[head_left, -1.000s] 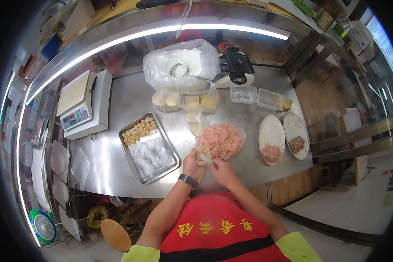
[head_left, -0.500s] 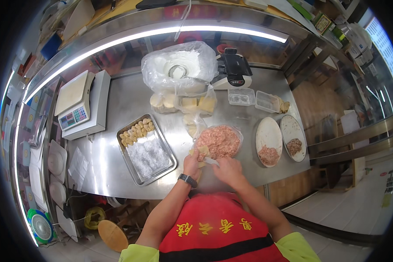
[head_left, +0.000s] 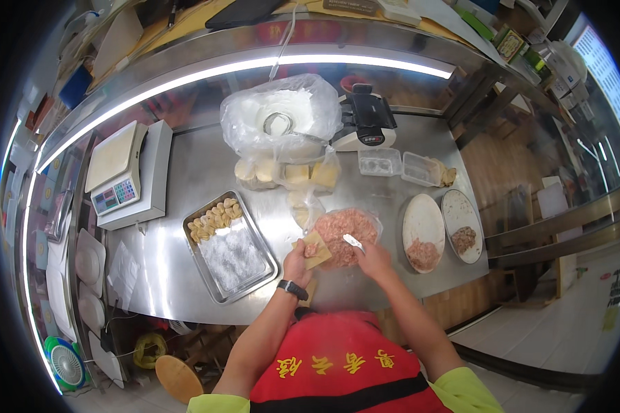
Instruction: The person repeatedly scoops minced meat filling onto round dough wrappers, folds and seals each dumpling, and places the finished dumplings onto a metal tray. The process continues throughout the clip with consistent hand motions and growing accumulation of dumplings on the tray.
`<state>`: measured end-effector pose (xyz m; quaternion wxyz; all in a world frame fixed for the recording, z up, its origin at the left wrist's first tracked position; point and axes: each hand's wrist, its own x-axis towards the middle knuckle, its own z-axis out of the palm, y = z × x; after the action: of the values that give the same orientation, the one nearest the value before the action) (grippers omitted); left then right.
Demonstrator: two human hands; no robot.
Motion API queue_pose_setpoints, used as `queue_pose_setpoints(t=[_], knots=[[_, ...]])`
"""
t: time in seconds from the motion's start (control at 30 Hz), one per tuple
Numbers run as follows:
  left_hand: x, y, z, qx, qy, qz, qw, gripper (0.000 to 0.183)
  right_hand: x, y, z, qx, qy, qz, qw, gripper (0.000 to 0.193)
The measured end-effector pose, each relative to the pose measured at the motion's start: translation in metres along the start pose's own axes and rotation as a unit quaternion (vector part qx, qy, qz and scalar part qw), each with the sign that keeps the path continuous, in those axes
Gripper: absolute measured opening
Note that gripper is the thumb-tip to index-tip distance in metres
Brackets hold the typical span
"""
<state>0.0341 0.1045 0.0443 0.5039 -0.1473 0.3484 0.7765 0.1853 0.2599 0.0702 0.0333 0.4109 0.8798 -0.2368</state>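
Observation:
My left hand pinches a square yellow dumpling wrapper, with a small dab of pink minced meat on it. In my right hand is a small flat filling spatula, its pale blade pointing up and left over a big mound of minced meat. The mound sits in a clear plastic bag or bowl, just beyond both hands. More wrappers lie partly hidden beside my left wrist. Left of my hands, a metal tray dusted with white flour holds several folded dumplings at its far end.
Bagged wrappers lie before a plastic-lined tub of white flour. A scale stands far left, a black device at the back. Clear plastic boxes and two oval plates with meat remnants are at right.
The spatula has come away from the wrapper, rightward to above the meat mound. My hands have moved apart, and the wrapper now lies more open to view with meat on it.

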Motion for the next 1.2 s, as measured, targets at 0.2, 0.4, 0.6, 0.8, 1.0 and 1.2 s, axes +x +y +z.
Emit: queue_pose_setpoints(t=[0.2,0.4,0.6,0.8,1.0,1.2], knots=[[0.003,0.007,0.001,-0.001,-0.013,0.007,1.0,0.043,-0.025,-0.009,-0.053,0.049,-0.079,0.039,0.995,0.035],[0.008,-0.001,0.013,0.054,-0.003,0.002,0.999,0.042,-0.033,-0.045,-0.041,0.088,-0.077,-0.058,0.991,0.036],[0.002,0.004,0.021,0.04,0.012,0.002,0.999,0.044,-0.024,-0.033,-0.026,0.079,-0.018,-0.073,0.994,0.034],[-0.002,0.009,0.025,0.01,-0.046,-0.025,0.999,0.047,-0.007,-0.005,-0.015,0.089,-0.028,0.003,0.996,0.036],[0.008,0.004,0.005,0.047,-0.086,-0.026,0.995,0.045,-0.023,-0.03,-0.046,0.244,-0.089,-0.048,0.965,0.032],[-0.006,0.004,0.03,0.054,-0.029,-0.025,0.998,0.04,-0.03,-0.066,-0.041,0.044,0.039,-0.074,0.995,0.03]])
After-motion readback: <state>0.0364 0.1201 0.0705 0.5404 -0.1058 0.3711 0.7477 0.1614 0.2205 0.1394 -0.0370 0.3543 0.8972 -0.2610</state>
